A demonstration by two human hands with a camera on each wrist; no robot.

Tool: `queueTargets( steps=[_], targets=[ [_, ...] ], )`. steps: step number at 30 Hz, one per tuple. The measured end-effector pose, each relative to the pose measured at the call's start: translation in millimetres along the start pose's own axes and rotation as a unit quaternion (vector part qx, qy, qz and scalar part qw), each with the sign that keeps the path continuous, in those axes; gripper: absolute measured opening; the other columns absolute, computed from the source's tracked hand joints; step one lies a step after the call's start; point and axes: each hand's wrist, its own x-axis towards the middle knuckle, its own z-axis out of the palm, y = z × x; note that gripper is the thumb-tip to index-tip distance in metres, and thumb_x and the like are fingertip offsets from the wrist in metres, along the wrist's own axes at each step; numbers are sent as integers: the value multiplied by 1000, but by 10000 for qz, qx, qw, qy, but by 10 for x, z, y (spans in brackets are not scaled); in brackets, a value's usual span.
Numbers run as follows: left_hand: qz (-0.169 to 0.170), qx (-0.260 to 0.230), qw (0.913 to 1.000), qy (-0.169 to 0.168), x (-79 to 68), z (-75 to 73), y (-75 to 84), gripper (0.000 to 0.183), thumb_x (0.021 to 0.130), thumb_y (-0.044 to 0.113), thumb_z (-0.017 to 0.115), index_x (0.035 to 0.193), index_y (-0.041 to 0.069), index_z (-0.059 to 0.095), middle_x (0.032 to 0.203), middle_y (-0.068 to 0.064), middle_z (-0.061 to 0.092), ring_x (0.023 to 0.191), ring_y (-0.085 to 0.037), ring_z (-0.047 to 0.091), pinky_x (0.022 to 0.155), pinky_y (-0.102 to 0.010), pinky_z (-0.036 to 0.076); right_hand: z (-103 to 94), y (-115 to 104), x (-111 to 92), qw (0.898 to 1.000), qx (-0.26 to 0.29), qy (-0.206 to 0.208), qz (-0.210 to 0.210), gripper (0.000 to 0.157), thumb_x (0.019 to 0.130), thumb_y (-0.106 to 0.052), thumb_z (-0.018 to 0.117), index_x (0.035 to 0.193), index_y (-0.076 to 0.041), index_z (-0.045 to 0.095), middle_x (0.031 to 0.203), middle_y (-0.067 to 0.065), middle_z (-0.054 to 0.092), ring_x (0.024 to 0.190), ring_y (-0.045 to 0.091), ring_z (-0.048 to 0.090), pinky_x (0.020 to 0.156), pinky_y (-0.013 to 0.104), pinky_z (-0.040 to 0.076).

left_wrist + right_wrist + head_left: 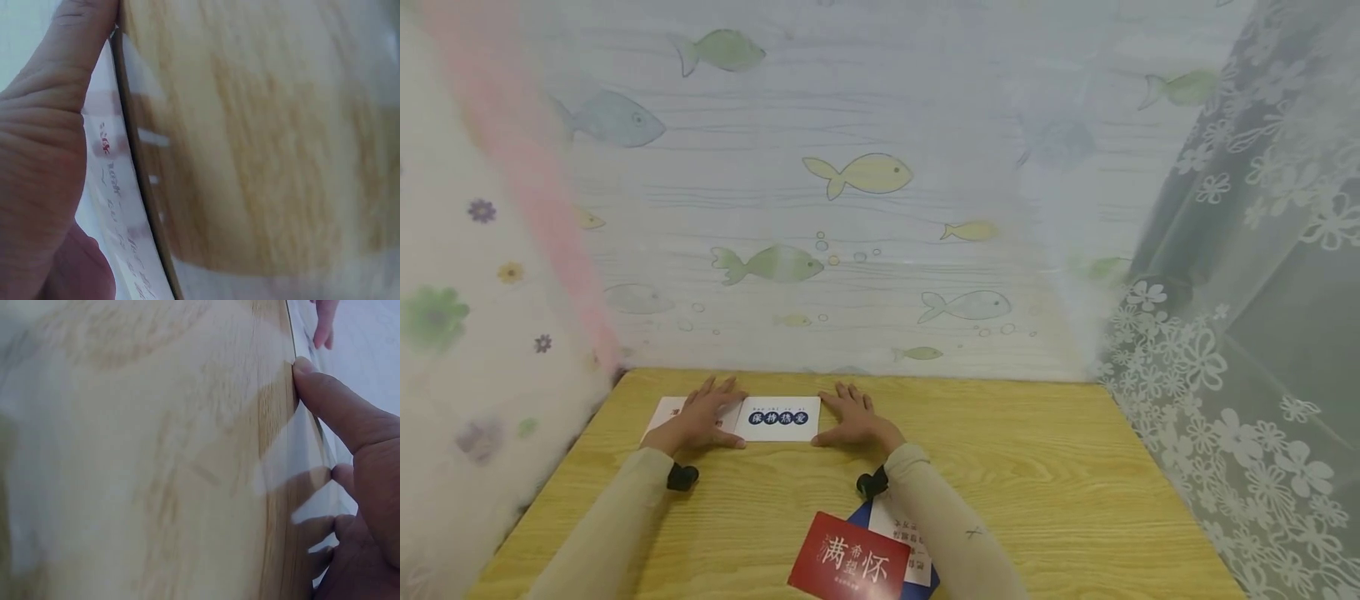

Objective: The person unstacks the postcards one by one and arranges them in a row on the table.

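A white card with dark blue circles and characters lies flat on the wooden table, between both hands. My left hand rests with its fingers spread over a white card with red characters, covering much of it. Its thumb and a fingertip reach the left edge of the blue-circled card. On the other side, my right hand has its thumb and forefinger at that card's right edge, the fingers spread on the table. In the right wrist view the thumb is extended and touches the tabletop.
Under the right forearm, near the front, a red card with white characters overlaps a white printed card and a blue one. A fish-patterned curtain hangs behind the table; a lacy flowered sheet hangs at right.
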Motion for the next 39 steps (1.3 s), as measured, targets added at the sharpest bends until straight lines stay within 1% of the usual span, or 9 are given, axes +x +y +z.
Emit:
queueTargets(
  steps=[3, 7, 11, 15, 21, 23, 30, 35, 39],
  targets=[
    [-22, 47, 10000, -27, 1, -1, -9, 99, 69, 49, 91, 144, -2, 52, 159, -38, 23, 145, -64, 6, 111, -81, 8, 6, 1, -2, 10000, 76, -2, 18, 92, 91, -50, 71, 164, -20, 23, 172, 14, 4, 158, 34, -1, 128, 54, 0],
    [2, -20, 10000, -59, 3, -11, -26, 99, 70, 48, 91, 145, -2, 52, 160, -37, 22, 146, -64, 4, 112, -80, 6, 26, 9, 8, 10000, 45, 30, 30, 91, 91, -49, 71, 164, -21, 23, 172, 14, 4, 158, 34, -2, 128, 53, 0],
    [107, -52, 9999, -20, 17, -8, -59, 100, 68, 54, 89, 144, -1, 53, 159, -37, 23, 146, -64, 4, 112, -80, 6, 38, 16, 17, 9999, 55, 84, -5, 91, 91, -48, 71, 164, -20, 23, 171, 15, 4, 158, 35, -1, 128, 54, 0],
    [93, 26, 9999, -27, 37, 3, -88, 100, 67, 58, 88, 143, 1, 54, 159, -37, 24, 146, -64, 3, 113, -79, 5, 29, 21, 15, 10000, 38, 81, -10, 92, 91, -50, 71, 164, -21, 23, 172, 14, 3, 158, 34, -2, 128, 54, -1],
    [69, 3, 9999, 88, 57, 5, -65, 93, 65, 51, 92, 136, 2, 59, 157, -37, 28, 145, -65, 7, 112, -80, 6, 44, 49, 40, 9999, 13, 96, 38, 93, 90, -54, 71, 164, -23, 23, 172, 11, 2, 159, 31, -3, 128, 53, 0],
    [15, -20, 10000, 72, 54, 4, -49, 90, 65, 48, 92, 136, 4, 59, 158, -36, 28, 146, -63, 7, 114, -78, 6, 58, 56, 47, 9999, 29, 116, 61, 94, 90, -54, 71, 164, -24, 23, 172, 10, 2, 159, 31, -4, 128, 52, -1],
    [-63, 75, 9999, 76, 42, 14, -65, 86, 64, 47, 93, 132, 6, 61, 158, -33, 31, 147, -61, 8, 115, -76, 7, 86, 30, 29, 9998, 123, 176, 36, 95, 89, -53, 73, 164, -22, 24, 172, 12, 4, 159, 32, -3, 128, 54, -1],
    [32, 132, 9998, 107, 50, 31, -74, 92, 65, 49, 92, 138, 3, 59, 159, -32, 31, 148, -60, 9, 116, -75, 7, 73, 28, 17, 9997, 109, 221, 33, 95, 88, -52, 74, 163, -21, 25, 172, 12, 6, 159, 32, -2, 128, 54, 0],
    [97, 103, 9997, 174, 51, 33, -60, 103, 64, 49, 92, 146, 0, 52, 161, -30, 29, 148, -58, 9, 117, -74, 8, 70, 57, 31, 9997, 135, 194, 56, 94, 89, -51, 73, 163, -20, 25, 172, 12, 5, 159, 32, -2, 127, 54, 0]
  ],
)
